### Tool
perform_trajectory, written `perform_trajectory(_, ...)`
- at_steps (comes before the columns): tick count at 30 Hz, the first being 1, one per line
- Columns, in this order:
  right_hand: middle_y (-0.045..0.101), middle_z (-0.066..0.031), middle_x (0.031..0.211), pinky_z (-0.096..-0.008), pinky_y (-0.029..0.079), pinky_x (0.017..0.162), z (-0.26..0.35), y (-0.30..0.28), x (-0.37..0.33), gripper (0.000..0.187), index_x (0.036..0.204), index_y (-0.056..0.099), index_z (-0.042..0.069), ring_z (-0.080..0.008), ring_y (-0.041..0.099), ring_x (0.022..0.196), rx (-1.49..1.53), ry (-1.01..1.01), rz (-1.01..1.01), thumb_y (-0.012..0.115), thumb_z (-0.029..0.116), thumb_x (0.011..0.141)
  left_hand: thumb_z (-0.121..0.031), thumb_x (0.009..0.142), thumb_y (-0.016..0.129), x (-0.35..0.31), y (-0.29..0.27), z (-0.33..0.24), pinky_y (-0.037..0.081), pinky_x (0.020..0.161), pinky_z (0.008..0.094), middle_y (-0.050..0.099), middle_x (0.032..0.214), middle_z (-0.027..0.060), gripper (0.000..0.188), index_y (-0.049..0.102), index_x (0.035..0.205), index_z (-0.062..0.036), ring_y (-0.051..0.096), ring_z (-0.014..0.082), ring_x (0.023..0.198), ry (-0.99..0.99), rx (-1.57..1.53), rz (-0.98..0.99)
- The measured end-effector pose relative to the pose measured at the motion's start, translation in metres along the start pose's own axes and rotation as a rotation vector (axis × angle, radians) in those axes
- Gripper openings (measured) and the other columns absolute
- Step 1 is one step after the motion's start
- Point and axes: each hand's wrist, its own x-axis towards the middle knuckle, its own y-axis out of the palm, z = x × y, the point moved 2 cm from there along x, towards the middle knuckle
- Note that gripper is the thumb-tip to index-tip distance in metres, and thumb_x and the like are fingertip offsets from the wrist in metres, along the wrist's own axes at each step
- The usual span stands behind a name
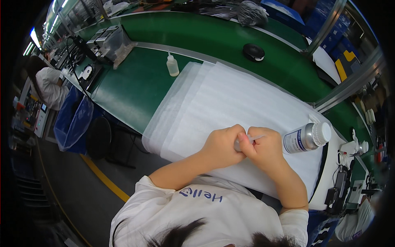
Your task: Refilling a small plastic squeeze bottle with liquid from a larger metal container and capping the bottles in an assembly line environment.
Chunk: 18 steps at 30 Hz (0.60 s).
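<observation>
Above the white foam sheet (193,107), my two hands meet in front of my chest. My left hand (224,145) is closed around a small translucent plastic bottle (237,145), mostly hidden by the fingers. My right hand (265,149) pinches its upper part, and a thin pale tip sticks out past the right thumb. Just right of that hand, a silver-grey bottle (304,139) with a white ribbed cap and a printed label stands on the sheet. Farther off, a small squeeze bottle (173,66) with a narrow nozzle stands on the green table (127,84).
A round black object (253,52) lies on the green surface beyond the metal rail. Bins and equipment with black cables (78,53) stand at the far left. Below hangs a blue bag-lined bin (74,123) beside a black stool (98,138). A co-worker (49,84) sits at left.
</observation>
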Motion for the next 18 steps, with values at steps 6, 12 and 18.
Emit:
perform_trajectory(6,0.048,-0.0062,0.047,-0.0319,0.037,0.042,-0.001,-0.003,-0.003,0.03,0.053,0.052,0.009,-0.0228,0.048,0.043,0.075,0.047,0.079,0.06,0.028,0.075,-0.009,0.062,0.066,0.004,-0.003,0.012,0.043,0.047,0.0303,0.058,0.062,0.0075,0.02,0.057,0.078,-0.0015,0.057,0.0174,0.054,-0.087,-0.415,0.33)
perform_trajectory(12,0.044,-0.0062,0.047,-0.0315,0.034,0.041,0.012,-0.012,-0.002,0.03,0.051,0.046,0.007,-0.0233,0.043,0.042,0.318,-0.332,0.174,0.064,0.021,0.071,-0.007,0.063,0.067,-0.009,0.003,0.017,0.046,0.056,0.0292,0.058,0.067,0.0048,0.02,0.056,0.08,-0.0012,0.057,0.0146,0.063,-0.332,-1.296,1.444)
perform_trajectory(18,0.049,-0.0054,0.046,-0.0328,0.038,0.042,-0.001,-0.029,0.015,0.031,0.052,0.053,0.01,-0.023,0.05,0.044,-0.171,-0.197,0.009,0.061,0.032,0.073,-0.007,0.066,0.067,0.008,0.004,-0.017,0.046,0.06,0.0294,0.059,0.068,0.0058,0.024,0.054,0.085,-0.0015,0.058,0.016,0.064,0.204,0.038,-0.025)
